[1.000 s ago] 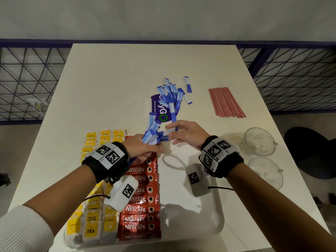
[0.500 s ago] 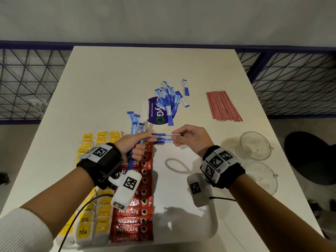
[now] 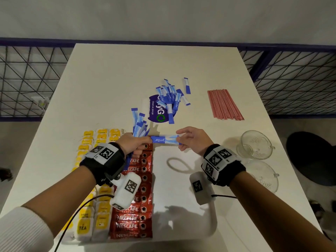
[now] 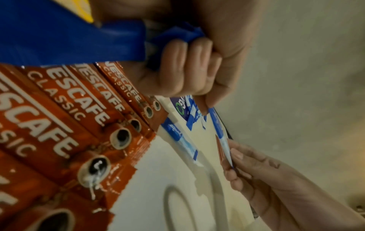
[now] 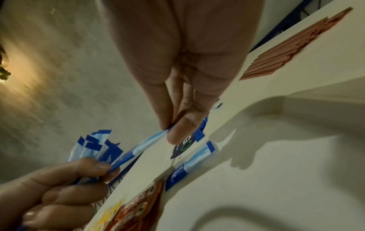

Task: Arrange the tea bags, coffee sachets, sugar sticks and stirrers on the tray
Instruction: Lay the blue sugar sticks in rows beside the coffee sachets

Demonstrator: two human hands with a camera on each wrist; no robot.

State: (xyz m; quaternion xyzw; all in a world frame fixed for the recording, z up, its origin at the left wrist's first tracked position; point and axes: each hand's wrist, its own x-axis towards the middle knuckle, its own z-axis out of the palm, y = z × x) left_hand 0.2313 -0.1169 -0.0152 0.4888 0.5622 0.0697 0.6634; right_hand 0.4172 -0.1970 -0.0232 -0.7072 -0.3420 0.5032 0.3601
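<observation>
The left hand [image 3: 134, 144] is clenching a fanned bunch of blue sugar sticks [image 3: 139, 125] upright in its fist, right over the far end of the tray [image 3: 183, 226], which is sitting at the near edge of the bench [image 3: 112, 75]. The right hand [image 3: 193, 139] is pinching one end of a single sugar stick [image 3: 164, 139] between thumb and fingertips, holding it level. Its other end is reaching the left hand's thumb, so both hands are touching that one. From the wrist views there's another stick [image 5: 194, 162] lying flat at the tray's far rim just below it.

On the tray, the tea bags [image 3: 101, 211] are sitting in yellow columns along the left side, and the red coffee sachets [image 3: 138, 220] are stacked in a column just beside them. The right half of the tray is showing bare white.

Out on the middle of the bench, a loose pile of sugar sticks [image 3: 170, 99] is lying on a purple packet [image 3: 156, 110]. The red stirrers [image 3: 224, 104] are lying in a neat bundle toward the right edge, and two glass cups [image 3: 255, 144] are sitting near the tray's right side.
</observation>
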